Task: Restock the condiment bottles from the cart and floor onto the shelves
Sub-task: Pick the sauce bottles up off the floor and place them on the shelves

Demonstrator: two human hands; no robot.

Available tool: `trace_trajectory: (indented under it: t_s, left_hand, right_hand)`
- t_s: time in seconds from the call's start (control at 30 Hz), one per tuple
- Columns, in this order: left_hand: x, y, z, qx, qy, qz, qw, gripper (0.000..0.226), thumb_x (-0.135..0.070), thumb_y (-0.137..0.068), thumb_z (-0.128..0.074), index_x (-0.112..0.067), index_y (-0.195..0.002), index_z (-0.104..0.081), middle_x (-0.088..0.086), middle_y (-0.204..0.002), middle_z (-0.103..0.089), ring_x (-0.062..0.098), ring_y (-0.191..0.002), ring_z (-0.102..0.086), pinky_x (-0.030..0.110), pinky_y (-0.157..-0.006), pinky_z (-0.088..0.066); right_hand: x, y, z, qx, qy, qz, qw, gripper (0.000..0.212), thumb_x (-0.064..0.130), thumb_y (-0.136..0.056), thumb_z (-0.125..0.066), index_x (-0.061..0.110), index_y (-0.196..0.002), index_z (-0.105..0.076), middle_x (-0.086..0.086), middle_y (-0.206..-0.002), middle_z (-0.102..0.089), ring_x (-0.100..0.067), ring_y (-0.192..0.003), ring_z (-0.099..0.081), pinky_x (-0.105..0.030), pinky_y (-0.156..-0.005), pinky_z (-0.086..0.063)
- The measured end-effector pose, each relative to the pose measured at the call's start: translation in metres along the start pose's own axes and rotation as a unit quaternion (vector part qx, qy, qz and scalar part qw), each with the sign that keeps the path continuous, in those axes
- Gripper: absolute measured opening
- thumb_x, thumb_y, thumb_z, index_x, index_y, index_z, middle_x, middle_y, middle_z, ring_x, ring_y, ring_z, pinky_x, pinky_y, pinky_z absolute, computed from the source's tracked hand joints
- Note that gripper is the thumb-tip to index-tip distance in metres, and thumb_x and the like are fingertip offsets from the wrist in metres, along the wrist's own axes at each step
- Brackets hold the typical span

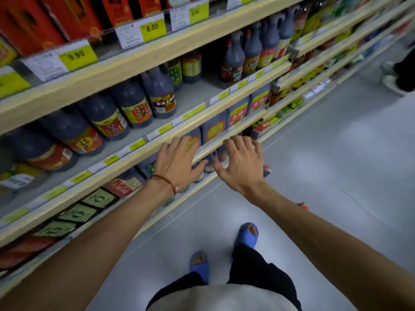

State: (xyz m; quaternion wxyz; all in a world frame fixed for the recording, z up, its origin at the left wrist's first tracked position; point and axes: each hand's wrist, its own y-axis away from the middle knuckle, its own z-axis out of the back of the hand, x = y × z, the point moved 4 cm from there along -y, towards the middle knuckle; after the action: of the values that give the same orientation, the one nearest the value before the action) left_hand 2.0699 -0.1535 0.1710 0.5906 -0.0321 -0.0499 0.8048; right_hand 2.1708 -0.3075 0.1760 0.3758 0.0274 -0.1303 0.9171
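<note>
Hands hover open at the lower shelf (101,179): the left hand (177,162) and right hand (242,162) have fingers spread and hold nothing. Condiment bottles (134,104) line the shelves, and what looks like a red-capped bottle (267,170) stands on the floor (314,176) beside the right hand. This seems a gap between placements, so the next move calls for stooping to grip it.

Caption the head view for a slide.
Left hand and right hand, both open, reach toward dark sauce bottles on a lower shelf.

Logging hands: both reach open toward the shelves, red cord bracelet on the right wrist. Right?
Not quite: the head view shows the red cord bracelet on the left wrist. The left hand and right hand do reach open toward the shelves.
</note>
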Motion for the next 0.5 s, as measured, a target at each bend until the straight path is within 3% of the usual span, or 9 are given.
trace_trajectory:
  t_s: [0.1,0.27,0.5]
  left_hand:
    - [-0.026,0.013,-0.005,0.019,0.019,-0.037,0.999,0.065,-0.063,-0.092,-0.038,-0.020,-0.139,-0.053,0.004,-0.129,-0.059,0.029,-0.116,-0.055,0.045,-0.087,-0.045]
    - [-0.079,0.026,-0.012,0.027,0.035,-0.092,0.995,0.063,-0.064,-0.094,-0.042,-0.022,-0.139,-0.052,0.001,-0.132,-0.058,0.028,-0.123,-0.053,0.045,-0.092,-0.043]
    - [-0.170,0.049,-0.017,0.054,0.049,-0.163,0.984,0.067,-0.065,-0.095,-0.032,-0.020,-0.140,-0.050,0.005,-0.132,-0.056,0.029,-0.114,-0.055,0.044,-0.083,-0.047]
  right_hand:
    - [-0.015,0.043,0.004,0.001,0.004,-0.057,0.998,0.049,0.061,-0.091,-0.047,0.019,-0.110,-0.064,-0.001,-0.110,-0.061,-0.027,-0.109,-0.054,-0.043,-0.100,-0.037]
    - [-0.048,0.105,0.009,0.023,0.011,-0.139,0.990,0.057,0.064,-0.091,-0.045,0.020,-0.123,-0.064,0.001,-0.123,-0.062,-0.025,-0.116,-0.054,-0.043,-0.105,-0.036]
    - [-0.098,0.199,0.028,-0.020,-0.016,-0.248,0.968,0.055,0.058,-0.087,-0.053,0.016,-0.117,-0.070,-0.001,-0.116,-0.067,-0.028,-0.109,-0.059,-0.045,-0.097,-0.041]
